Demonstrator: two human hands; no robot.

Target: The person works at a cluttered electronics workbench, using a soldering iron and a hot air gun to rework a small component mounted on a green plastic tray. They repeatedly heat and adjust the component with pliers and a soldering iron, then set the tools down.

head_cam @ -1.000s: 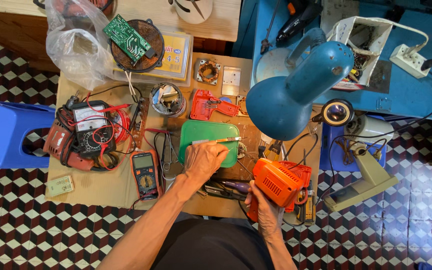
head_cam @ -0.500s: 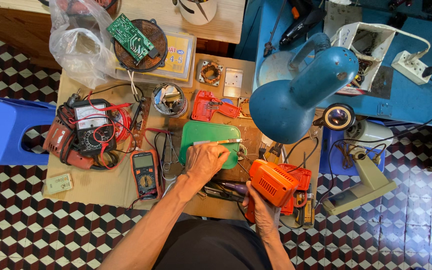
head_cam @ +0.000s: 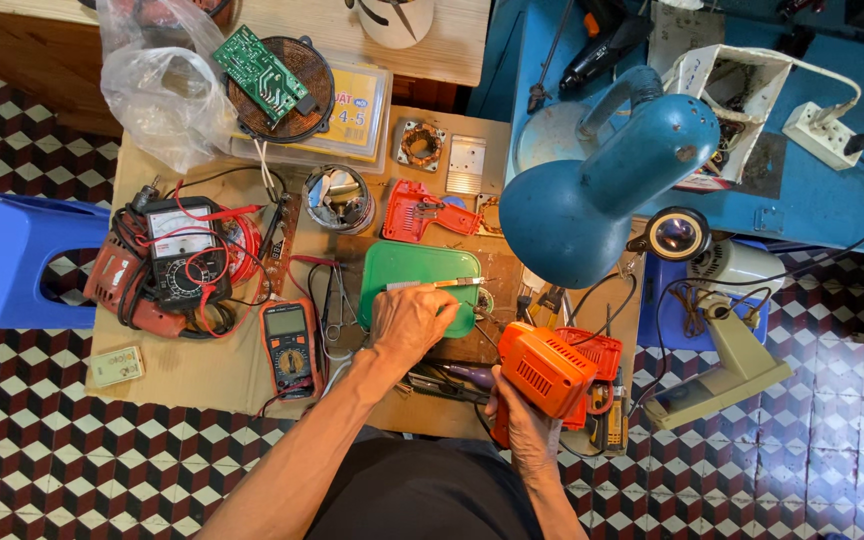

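My left hand [head_cam: 410, 322] rests on the green tray [head_cam: 422, 272], at its near edge. My fingers are closed on a thin tool [head_cam: 449, 284] that lies across the tray and points to the right. The tray lies flat in the middle of the worktop [head_cam: 207, 372].

My right hand [head_cam: 522, 420] is just right of the tray and closer to me. It grips an orange drill body [head_cam: 544, 372] from below and holds it above the near edge of the worktop. A purple-handled tool [head_cam: 472, 375] lies between the tray and the drill body.

Just left of the tray lie pliers [head_cam: 334, 305], and next to them a small meter [head_cam: 290, 340] with an orange rim. Further left of the tray sits a black meter [head_cam: 180, 250] with a dial, on top of a heap of red and black wires. A small pale box [head_cam: 116, 365] lies at the far left, close to me.

Behind the tray is a red plastic shell [head_cam: 414, 212]. Left of the shell stands a round tin [head_cam: 339, 198] full of bits. Further back is a copper coil [head_cam: 282, 72] with a green board [head_cam: 260, 60] on it, and a clear bag [head_cam: 157, 85] beside it.

Right of the tray, a big blue lamp [head_cam: 592, 190] hangs over the worktop. Past the lamp is a round magnifier [head_cam: 678, 234].
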